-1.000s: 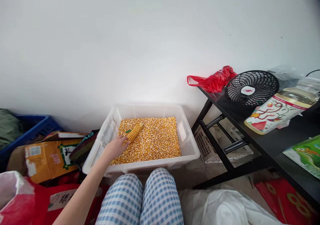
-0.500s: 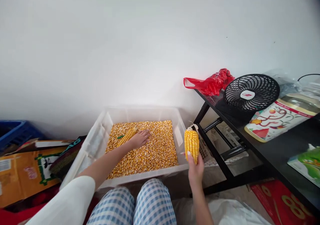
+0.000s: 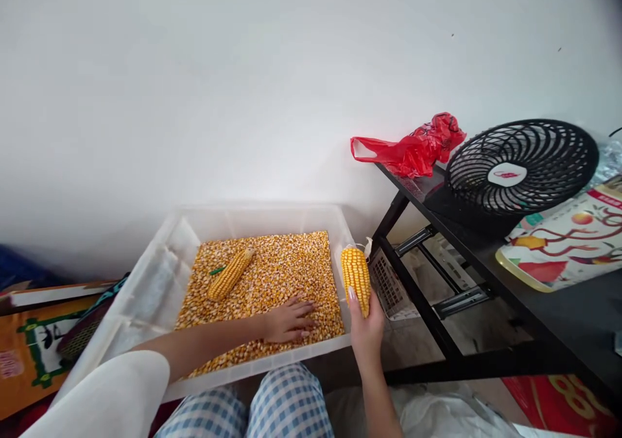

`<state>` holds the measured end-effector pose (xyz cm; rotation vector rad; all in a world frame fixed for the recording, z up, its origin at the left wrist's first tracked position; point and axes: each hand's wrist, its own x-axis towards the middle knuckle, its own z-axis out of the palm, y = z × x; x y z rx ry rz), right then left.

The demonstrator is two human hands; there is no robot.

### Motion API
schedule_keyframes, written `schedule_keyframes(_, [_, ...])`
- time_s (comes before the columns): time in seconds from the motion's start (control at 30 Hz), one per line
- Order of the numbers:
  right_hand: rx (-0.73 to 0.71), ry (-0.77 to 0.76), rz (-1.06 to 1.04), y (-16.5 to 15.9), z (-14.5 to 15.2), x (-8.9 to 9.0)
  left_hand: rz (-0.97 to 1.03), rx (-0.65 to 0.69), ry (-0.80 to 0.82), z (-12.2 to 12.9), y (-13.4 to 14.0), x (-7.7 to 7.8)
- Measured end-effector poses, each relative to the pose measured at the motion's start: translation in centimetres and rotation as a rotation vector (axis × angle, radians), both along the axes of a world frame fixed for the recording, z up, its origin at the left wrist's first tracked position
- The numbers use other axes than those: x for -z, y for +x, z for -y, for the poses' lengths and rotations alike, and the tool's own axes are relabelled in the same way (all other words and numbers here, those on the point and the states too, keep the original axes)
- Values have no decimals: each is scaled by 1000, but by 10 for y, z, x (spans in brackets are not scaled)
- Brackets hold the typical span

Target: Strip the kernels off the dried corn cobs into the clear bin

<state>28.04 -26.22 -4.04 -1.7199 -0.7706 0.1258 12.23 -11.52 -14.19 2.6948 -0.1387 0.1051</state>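
My left hand (image 3: 290,320) lies palm down on loose corn kernels (image 3: 284,273), its fingers apart, in the near right part of a white plastic bin (image 3: 257,215). Upright in my right hand (image 3: 367,324) is a yellow corn cob (image 3: 355,276), gripped round its lower part just outside the bin's right wall. A second corn cob (image 3: 230,275) rests slantwise on the kernels at the left. Beside it lies a small green-handled tool (image 3: 217,271), partly hidden.
On the right stands a black table (image 3: 479,250) with a red plastic bag (image 3: 413,148), a black fan (image 3: 519,166) and a patterned container (image 3: 564,237). Beneath it sits a pale basket (image 3: 391,282). An orange cardboard box (image 3: 19,386) is left of the bin.
My left hand has slid across the kernels toward me and to the right, away from the lying cob. My right hand still holds its cob. The view has shifted slightly.
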Motion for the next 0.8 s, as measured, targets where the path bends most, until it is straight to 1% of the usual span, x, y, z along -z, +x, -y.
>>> schedule_keyframes(0.1, [-14, -39, 41, -1, -1, -5, -10, -41, -9, -8, -10, 2])
schedule_keyframes(0.17, [-31, -55, 85, -2, 0, -6, -47, -35, -19, -15, -14, 5])
schedule_keyframes(0.2, [-43, -62, 110, -3, 0, -6, -63, -29, -23, -18, -14, 4])
schedule_keyframes(0.23, [-57, -69, 140, -3, 1, -6, -65, -40, -27, -22, -10, 0])
schedule_keyframes(0.27, [-71, -76, 172, -3, 1, -6, -50, -76, -36, -26, -5, -8])
schedule_keyframes(0.3, [-87, -81, 209, -4, 1, -6, -19, -139, -58, -30, 3, -21])
schedule_keyframes(0.33, [-104, -82, 248, -4, 1, -6, 35, -251, -100, -34, 12, -38])
schedule_keyframes(0.37, [-122, -79, 291, -5, 0, -7, 94, -381, -172, -38, 20, -60])
schedule_keyframes(0.4, [-145, -75, 335, -6, 0, -9, 141, -499, -292, -41, 28, -85])
schedule_keyframes(0.43, [-176, -71, 378, -7, 0, -11, 168, -572, -451, -43, 33, -111])
schedule_keyframes(0.47, [-216, -70, 417, -9, 0, -14, 172, -554, -618, -43, 36, -137])
schedule_keyframes(0.5, [-260, -73, 453, -11, 0, -17, 147, -474, -743, -41, 35, -162])
schedule_keyframes(0.53, [-302, -78, 485, -13, 0, -21, 108, -407, -811, -38, 32, -182])
schedule_keyframes(0.57, [-342, -86, 512, -16, 0, -25, 98, -389, -823, -32, 27, -199])
schedule_keyframes(0.6, [-378, -95, 532, -20, 0, -29, 84, -363, -805, -26, 19, -210])
schedule_keyframes(0.63, [-413, -103, 548, -24, 1, -32, 64, -343, -775, -19, 12, -216])
schedule_keyframes(0.67, [-451, -111, 557, -28, 1, -36, 50, -344, -738, -13, 4, -217])
schedule_keyframes(0.7, [-489, -113, 557, -33, 1, -39, 51, -369, -708, -7, -4, -214])
schedule_keyframes(0.73, [-526, -107, 544, -39, 0, -41, 73, -426, -696, -1, -12, -209])
schedule_keyframes(0.77, [-559, -89, 513, -45, -1, -43, 124, -517, -714, 3, -19, -201])
schedule_keyframes(0.8, [-575, -51, 456, -52, -2, -45, 197, -622, -775, 7, -26, -192])
